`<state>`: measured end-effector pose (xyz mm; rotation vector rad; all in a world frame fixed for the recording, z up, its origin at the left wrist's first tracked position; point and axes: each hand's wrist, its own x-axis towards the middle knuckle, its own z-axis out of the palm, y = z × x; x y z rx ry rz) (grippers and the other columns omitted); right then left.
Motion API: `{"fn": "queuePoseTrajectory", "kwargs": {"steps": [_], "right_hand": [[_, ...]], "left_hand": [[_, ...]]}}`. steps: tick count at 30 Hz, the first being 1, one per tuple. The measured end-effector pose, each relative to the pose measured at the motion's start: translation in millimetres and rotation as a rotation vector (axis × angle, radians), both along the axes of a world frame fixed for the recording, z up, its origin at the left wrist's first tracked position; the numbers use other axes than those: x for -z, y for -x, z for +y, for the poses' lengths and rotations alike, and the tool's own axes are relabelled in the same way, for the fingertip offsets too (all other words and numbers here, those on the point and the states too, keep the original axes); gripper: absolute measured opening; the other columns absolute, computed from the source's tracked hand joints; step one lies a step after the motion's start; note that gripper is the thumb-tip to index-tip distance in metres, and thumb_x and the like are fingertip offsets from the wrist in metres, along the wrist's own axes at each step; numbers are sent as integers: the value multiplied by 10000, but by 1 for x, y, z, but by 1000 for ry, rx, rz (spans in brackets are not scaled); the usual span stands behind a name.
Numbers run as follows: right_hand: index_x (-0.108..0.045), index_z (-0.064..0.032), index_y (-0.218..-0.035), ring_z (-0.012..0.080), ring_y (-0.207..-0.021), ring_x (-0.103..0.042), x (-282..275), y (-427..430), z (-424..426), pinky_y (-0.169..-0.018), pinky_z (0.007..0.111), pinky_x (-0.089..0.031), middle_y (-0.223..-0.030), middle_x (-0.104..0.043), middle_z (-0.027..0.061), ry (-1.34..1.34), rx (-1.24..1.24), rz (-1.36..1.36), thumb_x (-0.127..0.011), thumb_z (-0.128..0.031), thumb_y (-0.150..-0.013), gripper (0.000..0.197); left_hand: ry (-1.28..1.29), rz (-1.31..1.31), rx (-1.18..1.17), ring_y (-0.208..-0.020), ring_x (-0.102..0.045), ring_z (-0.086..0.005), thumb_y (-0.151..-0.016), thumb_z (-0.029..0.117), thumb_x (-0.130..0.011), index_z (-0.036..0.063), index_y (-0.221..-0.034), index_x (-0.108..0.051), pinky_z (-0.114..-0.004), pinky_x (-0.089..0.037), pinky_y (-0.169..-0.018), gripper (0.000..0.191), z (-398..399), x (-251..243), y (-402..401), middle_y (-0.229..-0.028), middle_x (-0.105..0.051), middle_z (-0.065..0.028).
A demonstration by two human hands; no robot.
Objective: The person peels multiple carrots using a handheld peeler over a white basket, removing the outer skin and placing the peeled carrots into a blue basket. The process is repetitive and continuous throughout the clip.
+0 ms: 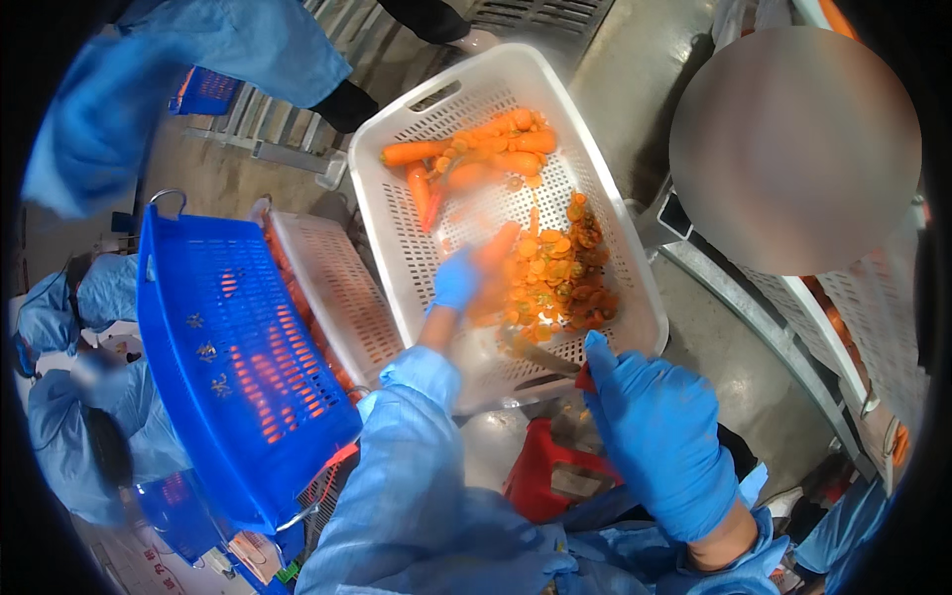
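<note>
My left hand (455, 281), in a blue glove, reaches into a white perforated plastic basket (639, 275). It is shut on a carrot (497, 249), blurred by motion. My right hand (654, 439), gloved in blue too, grips the red handle of a knife (547, 357) at the basket's near rim. The knife's blade points left over the basket, and its tip is blurred. Beside my left hand lies a heap of sliced carrot ends (554, 275), some brown or greenish. Several whole carrots (476, 149) lie at the basket's far end. A slim red object (433, 208) by them is too blurred to name.
To the left, a tilted blue crate (201, 297) stands by a whitish basket (327, 275) of carrots. A red plastic stool (547, 465) is below the basket. People in blue work clothes (245, 44) are at left and top. A metal frame (751, 312) curves along the right.
</note>
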<state>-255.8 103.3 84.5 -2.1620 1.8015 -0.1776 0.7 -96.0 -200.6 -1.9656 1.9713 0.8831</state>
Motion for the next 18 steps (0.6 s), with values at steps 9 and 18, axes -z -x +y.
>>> {"fn": "queuePoseTrajectory", "kwargs": {"steps": [9, 18], "right_hand": [[-585, -1, -1127, 190, -575, -533, 5, 4, 0, -467, 331, -389, -658, -491, 47, -119, 96, 15, -597, -113, -778, 366], [-585, -94, -1201, 157, -552, -476, -2, 2, -18, -459, 292, -412, -672, -460, 17, -134, 135, 0, -560, -83, -795, 407]], "left_hand": [[-12, -56, 49, -1082, -578, -341, -826, 226, -578, 95, -1343, -466, -410, -471, -909, 545, 3, -19, 49, -1225, -568, -180], [273, -44, 7, -965, -605, -348, -711, 375, -701, 69, -1241, -515, -454, -500, -810, 640, -39, 78, 21, -1071, -597, -203]]}}
